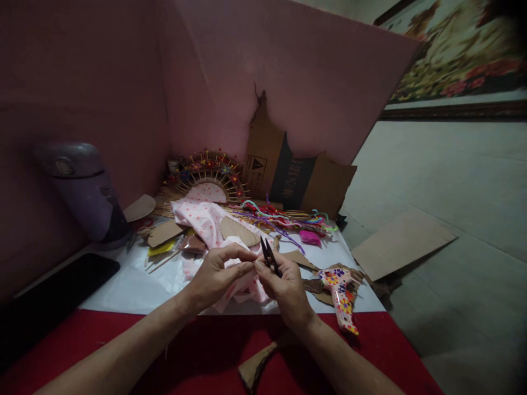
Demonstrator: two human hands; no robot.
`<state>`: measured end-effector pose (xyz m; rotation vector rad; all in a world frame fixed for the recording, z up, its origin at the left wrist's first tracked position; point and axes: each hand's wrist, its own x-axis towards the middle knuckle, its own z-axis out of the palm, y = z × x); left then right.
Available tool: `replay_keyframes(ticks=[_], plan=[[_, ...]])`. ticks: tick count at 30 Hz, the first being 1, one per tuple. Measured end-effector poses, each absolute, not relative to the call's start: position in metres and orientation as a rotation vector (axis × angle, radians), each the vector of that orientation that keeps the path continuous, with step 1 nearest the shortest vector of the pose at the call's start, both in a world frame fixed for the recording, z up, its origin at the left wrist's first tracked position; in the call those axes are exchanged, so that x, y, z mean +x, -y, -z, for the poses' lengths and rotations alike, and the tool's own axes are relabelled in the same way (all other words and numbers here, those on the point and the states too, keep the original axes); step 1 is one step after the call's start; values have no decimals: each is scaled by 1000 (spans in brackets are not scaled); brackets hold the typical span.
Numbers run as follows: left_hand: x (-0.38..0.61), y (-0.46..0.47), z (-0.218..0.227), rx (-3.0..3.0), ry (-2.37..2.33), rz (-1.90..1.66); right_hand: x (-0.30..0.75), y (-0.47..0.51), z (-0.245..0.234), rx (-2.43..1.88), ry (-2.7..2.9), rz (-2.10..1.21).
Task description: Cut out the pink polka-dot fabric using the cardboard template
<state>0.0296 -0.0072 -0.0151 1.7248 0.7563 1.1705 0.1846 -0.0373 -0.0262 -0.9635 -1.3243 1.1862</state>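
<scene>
In the middle of the head view, my right hand is closed around black thread snips, their two pointed blades standing apart and aimed upward. My left hand is pinched closed, its fingertips meeting the right thumb and forefinger; whatever lies between them is too small to make out. Just behind and below the hands lies a crumpled pink dotted cloth, with a curved cardboard piece on it. To the right of my right hand lies a flower-patterned glue gun beside torn cardboard.
Behind stand a fan-shaped stick craft and a jagged cardboard sheet. Coloured pipe cleaners and a pink packet lie before them. At left are a purple bottle and a black phone-like slab. A cardboard scrap lies in front.
</scene>
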Motion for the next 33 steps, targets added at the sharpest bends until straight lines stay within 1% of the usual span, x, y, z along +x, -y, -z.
replay_keyframes(ticks=[8,12,16,20,27,33], plan=[[32,9,16,1616,-799,-1203,185,38,26,-959,1319,-1203],[32,9,15,1592,-842,-1282,185,39,24,-954,1317,-1216],[33,10,12,1384,-914,-1379,182,41,20,-972,1297,-1243],[34,12,8,1257,-872,-1325,179,42,20,-965,1274,-1271],[35,13,6,1258,-778,-1309,180,40,23,-964,1316,-1197],[35,15,4,1237,-773,-1310,179,44,23,-1041,1436,-981]])
